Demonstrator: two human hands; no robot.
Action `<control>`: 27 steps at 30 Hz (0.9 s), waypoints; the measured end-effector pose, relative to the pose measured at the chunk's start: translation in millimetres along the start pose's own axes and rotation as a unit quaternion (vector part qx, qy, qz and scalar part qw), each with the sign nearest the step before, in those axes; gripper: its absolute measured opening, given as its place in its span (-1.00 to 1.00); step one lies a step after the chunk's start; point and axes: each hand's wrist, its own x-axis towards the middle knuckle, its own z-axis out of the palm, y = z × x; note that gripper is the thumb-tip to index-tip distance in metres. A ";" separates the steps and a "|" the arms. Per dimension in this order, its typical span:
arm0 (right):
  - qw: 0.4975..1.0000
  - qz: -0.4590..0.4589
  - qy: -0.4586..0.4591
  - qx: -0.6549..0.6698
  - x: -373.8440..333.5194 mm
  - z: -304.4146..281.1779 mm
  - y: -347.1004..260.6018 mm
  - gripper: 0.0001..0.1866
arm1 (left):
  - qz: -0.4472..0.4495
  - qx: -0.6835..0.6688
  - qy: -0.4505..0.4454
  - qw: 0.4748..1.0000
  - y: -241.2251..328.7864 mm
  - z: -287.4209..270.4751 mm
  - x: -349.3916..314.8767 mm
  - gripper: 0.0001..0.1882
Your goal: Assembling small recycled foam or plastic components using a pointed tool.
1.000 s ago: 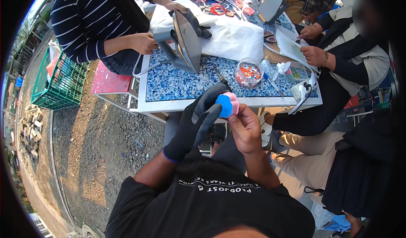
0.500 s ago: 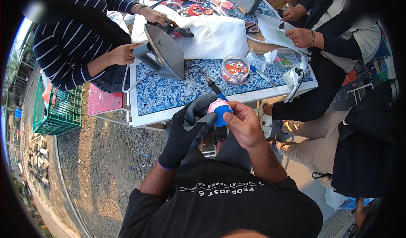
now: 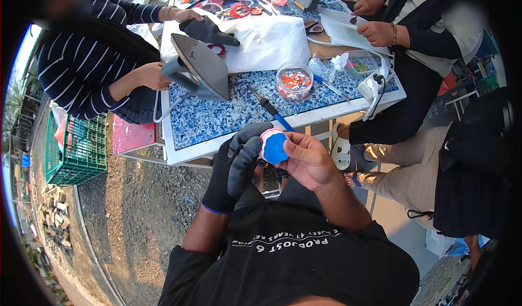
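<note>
A flower-shaped piece with a scalloped edge (image 3: 276, 148), blue on the face and pink along its side, is held over the near side of the table. My left hand (image 3: 235, 167), in a dark grey glove with a purple cuff, grips its left edge with bent fingers. My bare right hand (image 3: 311, 162) pinches the right edge, thumb on the blue face. Just beyond my hands, a soldering-iron-like tool (image 3: 266, 106) lies on the table with its metal tip pointing away and its blue end toward me. The piece hides some of my fingertips.
On the blue speckled table (image 3: 239, 110) stand an upended clothes iron (image 3: 204, 69), a clear jar of orange and white bits (image 3: 294, 82) and a white sheet (image 3: 266, 42). Co-workers sit left and right; one holds a dark glove (image 3: 209, 31). A green crate (image 3: 76, 148) stands left.
The flower-shaped piece has turned, so its blue face shows wider and rounder and less pink shows. My left fingers have shifted around its edge. The co-worker's hand and dark glove have moved.
</note>
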 end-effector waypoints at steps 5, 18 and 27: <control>1.000 0.007 0.023 -0.017 1.2 -5.6 5.5 -0.73 | 0.023 0.112 0.064 0.991 5.7 6.4 -2.0 -0.58; 1.000 -0.006 0.011 -0.006 -1.7 -10.4 9.8 -0.75 | 0.037 0.147 0.050 0.987 6.5 7.9 -2.2 -0.59; 0.999 -0.026 -0.037 -0.002 0.9 -12.9 10.7 -0.76 | 0.047 0.175 0.052 0.982 12.1 17.1 0.5 -0.56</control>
